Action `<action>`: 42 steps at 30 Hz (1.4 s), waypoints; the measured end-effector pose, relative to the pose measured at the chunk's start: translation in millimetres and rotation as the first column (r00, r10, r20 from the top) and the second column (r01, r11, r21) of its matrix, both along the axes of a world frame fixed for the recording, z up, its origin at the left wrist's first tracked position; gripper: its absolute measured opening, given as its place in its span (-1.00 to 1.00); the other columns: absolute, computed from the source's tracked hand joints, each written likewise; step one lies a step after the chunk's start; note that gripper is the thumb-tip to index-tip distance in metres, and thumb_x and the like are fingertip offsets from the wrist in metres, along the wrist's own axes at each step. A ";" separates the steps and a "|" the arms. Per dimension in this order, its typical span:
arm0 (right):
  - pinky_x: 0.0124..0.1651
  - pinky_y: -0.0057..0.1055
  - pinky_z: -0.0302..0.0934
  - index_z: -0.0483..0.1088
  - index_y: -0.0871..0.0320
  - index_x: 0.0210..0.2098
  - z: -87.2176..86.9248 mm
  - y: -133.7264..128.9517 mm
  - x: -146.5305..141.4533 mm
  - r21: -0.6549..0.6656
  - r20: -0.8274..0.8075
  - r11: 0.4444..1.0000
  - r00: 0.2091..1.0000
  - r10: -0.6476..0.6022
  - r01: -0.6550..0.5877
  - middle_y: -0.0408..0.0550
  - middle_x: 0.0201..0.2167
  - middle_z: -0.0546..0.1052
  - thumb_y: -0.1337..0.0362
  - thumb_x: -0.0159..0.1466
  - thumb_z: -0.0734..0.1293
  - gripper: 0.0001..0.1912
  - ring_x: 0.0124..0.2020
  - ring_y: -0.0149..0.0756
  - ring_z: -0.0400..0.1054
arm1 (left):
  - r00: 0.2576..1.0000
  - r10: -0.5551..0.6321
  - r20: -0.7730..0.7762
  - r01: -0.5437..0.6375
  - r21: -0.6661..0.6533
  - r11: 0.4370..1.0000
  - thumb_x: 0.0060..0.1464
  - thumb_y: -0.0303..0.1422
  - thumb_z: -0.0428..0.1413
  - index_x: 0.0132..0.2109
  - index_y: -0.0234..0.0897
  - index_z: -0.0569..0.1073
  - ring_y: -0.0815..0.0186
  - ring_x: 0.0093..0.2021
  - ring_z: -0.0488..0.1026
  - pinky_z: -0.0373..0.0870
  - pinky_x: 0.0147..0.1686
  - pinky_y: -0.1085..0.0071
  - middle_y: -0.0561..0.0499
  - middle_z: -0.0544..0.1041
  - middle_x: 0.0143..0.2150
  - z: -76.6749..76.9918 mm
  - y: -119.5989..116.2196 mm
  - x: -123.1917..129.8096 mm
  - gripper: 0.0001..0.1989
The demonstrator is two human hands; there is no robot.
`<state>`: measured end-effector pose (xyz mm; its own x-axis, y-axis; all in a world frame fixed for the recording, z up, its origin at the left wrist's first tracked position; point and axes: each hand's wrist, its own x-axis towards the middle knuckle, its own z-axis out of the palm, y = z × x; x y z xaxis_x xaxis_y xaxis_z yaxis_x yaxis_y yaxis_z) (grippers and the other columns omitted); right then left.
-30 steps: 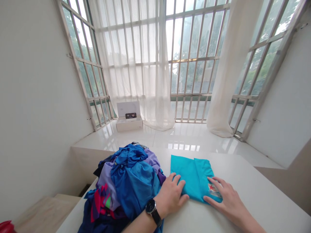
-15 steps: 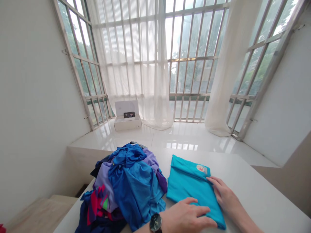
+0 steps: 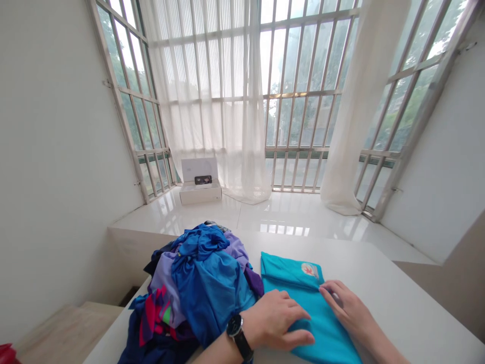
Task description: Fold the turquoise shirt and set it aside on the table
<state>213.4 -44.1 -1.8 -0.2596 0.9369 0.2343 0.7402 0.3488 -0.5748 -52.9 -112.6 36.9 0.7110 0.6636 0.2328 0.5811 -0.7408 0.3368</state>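
Blue and purple clothes pile (image 3: 204,288) sat at the left of the white table (image 3: 417,308), just beside the left hand (image 3: 275,321), which wore a black watch (image 3: 235,327) and lay flat on the folded teal shirt (image 3: 303,303). The shirt lay just right of the pile, badge (image 3: 309,270) near its top, lower end running out of view. Right hand (image 3: 344,308) pressed its right edge, hands apart, neither gripping; flat fingers like these suited smoothing the fold without bunching it.
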 end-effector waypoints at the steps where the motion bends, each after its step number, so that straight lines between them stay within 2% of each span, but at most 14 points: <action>1: -0.02 -0.21 0.41 0.47 -0.02 -0.34 2.0 -1.3 -1.5 0.006 0.007 1.000 1.000 -0.005 0.005 -0.04 -0.21 0.57 -0.19 0.34 0.10 -0.50 -0.15 -0.14 0.50 | 1.000 -0.012 0.021 0.012 -0.013 1.000 0.35 -0.02 -0.02 0.11 -0.14 0.47 0.20 -0.03 0.54 0.40 -0.04 0.35 0.00 0.61 -0.02 2.4 0.5 1.2 -0.60; 3: -0.09 -0.20 0.40 0.41 0.00 -0.43 2.8 -2.4 -5.1 0.057 0.033 0.998 0.999 -0.042 0.040 -0.04 -0.30 0.54 -0.20 0.35 0.09 -0.48 -0.21 -0.14 0.49 | 0.997 -0.014 0.077 0.014 -0.002 1.000 0.40 -0.15 -0.07 0.10 -0.15 0.47 0.24 -0.01 0.54 0.40 -0.02 0.38 0.00 0.59 0.03 6.5 2.0 3.2 -0.67; 4: -0.06 -0.17 0.40 0.40 0.01 -0.41 1.3 -2.0 -7.1 0.106 0.044 0.992 0.997 -0.068 0.063 -0.01 -0.28 0.54 -0.19 0.36 0.09 -0.49 -0.18 -0.11 0.48 | 0.995 0.009 0.103 -0.012 0.023 1.000 0.40 -0.19 -0.08 0.11 -0.14 0.46 0.24 0.05 0.51 0.38 0.05 0.35 0.00 0.56 0.09 7.7 2.9 3.9 -0.68; 6: 0.08 -0.08 0.35 0.46 0.05 -0.25 -5.6 0.8 -11.2 0.215 0.062 0.973 0.993 -0.099 0.084 0.07 -0.12 0.55 -0.16 0.36 0.11 -0.51 -0.02 -0.04 0.45 | 0.985 0.108 0.132 -0.119 0.081 0.990 0.39 -0.22 -0.07 0.18 -0.13 0.42 0.17 0.22 0.37 0.27 0.22 0.21 -0.04 0.43 0.26 7.8 5.3 4.1 -0.67; 8: 0.24 0.00 0.25 0.44 0.11 0.02 -15.8 5.7 -14.7 0.272 0.099 0.960 0.991 -0.092 0.062 0.15 0.12 0.49 -0.13 0.36 0.11 -0.46 0.17 0.01 0.35 | 0.964 0.237 0.120 -0.249 0.089 0.964 0.34 -0.17 -0.02 0.31 -0.14 0.29 0.02 0.41 0.09 0.05 0.35 0.00 -0.11 0.19 0.43 4.6 7.6 2.5 -0.54; 10: 0.33 0.03 0.17 0.34 0.17 0.21 -26.3 11.0 -17.3 0.239 0.162 0.971 0.986 -0.050 0.010 0.17 0.30 0.35 -0.11 0.37 0.09 -0.37 0.31 0.02 0.22 | 0.942 0.328 0.074 -0.330 0.020 0.944 0.30 -0.07 0.01 0.42 -0.17 0.11 -0.11 0.48 -0.17 -0.13 0.39 -0.16 -0.18 -0.06 0.51 -0.6 9.1 -1.0 -0.35; 12: 0.38 -0.01 0.11 0.25 0.20 0.31 -34.1 15.2 -18.7 0.151 0.218 0.988 0.976 -0.003 -0.030 0.15 0.39 0.23 -0.09 0.38 0.04 -0.32 0.38 -0.02 0.12 | 0.932 0.363 0.022 -0.360 -0.083 0.929 0.30 0.04 -0.03 0.47 -0.18 0.01 -0.16 0.49 -0.26 -0.19 0.39 -0.20 -0.22 -0.17 0.52 -5.6 9.1 -5.0 -0.26; 14: 0.41 -0.07 0.05 0.16 0.23 0.37 -38.3 17.3 -19.1 0.070 0.256 0.997 0.967 0.018 -0.037 0.13 0.43 0.15 -0.08 0.40 0.01 -0.28 0.41 -0.07 0.07 | 0.927 0.376 -0.005 -0.372 -0.158 0.915 0.31 0.10 -0.12 0.48 -0.18 -0.01 -0.15 0.48 -0.25 -0.18 0.39 -0.17 -0.23 -0.16 0.52 -8.3 7.9 -7.8 -0.25; 17: 0.43 -0.09 0.01 0.07 0.26 0.41 -40.1 17.2 -18.7 0.016 0.295 1.000 0.955 0.013 -0.019 0.14 0.45 0.06 -0.09 0.40 -0.01 -0.24 0.43 -0.09 0.02 | 0.920 0.391 -0.021 -0.388 -0.179 0.904 0.32 0.11 -0.17 0.47 -0.19 0.00 -0.15 0.49 -0.26 -0.19 0.40 -0.16 -0.24 -0.15 0.52 -8.1 6.0 -8.2 -0.25; 27: 0.42 -0.06 0.04 0.08 0.20 0.41 -43.3 17.5 -17.2 0.022 0.316 1.000 0.949 -0.012 0.006 0.12 0.43 0.12 -0.15 0.37 0.05 -0.22 0.41 -0.03 0.06 | 0.912 0.406 -0.054 -0.410 -0.138 0.902 0.35 0.01 -0.12 0.48 -0.19 0.00 -0.16 0.48 -0.23 -0.14 0.39 -0.15 -0.22 -0.16 0.52 -9.8 6.5 -4.8 -0.31; 35: 0.42 -0.05 0.02 0.05 0.22 0.42 -37.3 14.2 -19.7 0.009 0.327 1.000 0.945 -0.011 0.009 0.14 0.44 0.11 -0.14 0.38 0.02 -0.22 0.42 -0.06 0.05 | 0.911 0.407 -0.069 -0.413 -0.122 0.903 0.34 0.09 -0.16 0.47 -0.20 0.01 -0.20 0.48 -0.22 -0.12 0.38 -0.18 -0.26 -0.14 0.51 -10.2 8.1 -3.5 -0.27; 38: 0.42 -0.04 0.01 0.03 0.22 0.43 -38.1 15.1 -20.8 0.004 0.352 1.000 0.936 -0.027 0.027 0.15 0.44 0.09 -0.14 0.38 0.01 -0.21 0.42 -0.05 0.03 | 0.901 0.431 -0.047 -0.433 -0.085 0.897 0.34 0.09 -0.15 0.45 -0.19 0.08 -0.16 0.47 -0.14 -0.07 0.38 -0.15 -0.26 -0.05 0.50 -14.9 13.2 -2.5 -0.29; 42: 0.43 0.01 -0.02 0.05 0.21 0.42 -40.6 21.8 -22.3 0.015 0.391 0.998 0.919 -0.055 0.053 0.12 0.45 0.09 -0.12 0.38 0.02 -0.23 0.43 0.00 0.00 | 0.915 0.402 -0.037 -0.401 0.050 0.915 0.35 0.01 -0.07 0.39 -0.23 0.19 -0.09 0.46 -0.04 -0.04 0.39 -0.11 -0.26 0.08 0.46 -17.0 17.8 -1.7 -0.38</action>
<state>191.2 -22.4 -42.4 -0.2806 0.9512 0.1284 0.9233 0.3040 -0.2346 -54.6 -94.8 19.9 0.3971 0.8861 0.2392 0.8465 -0.4543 0.2775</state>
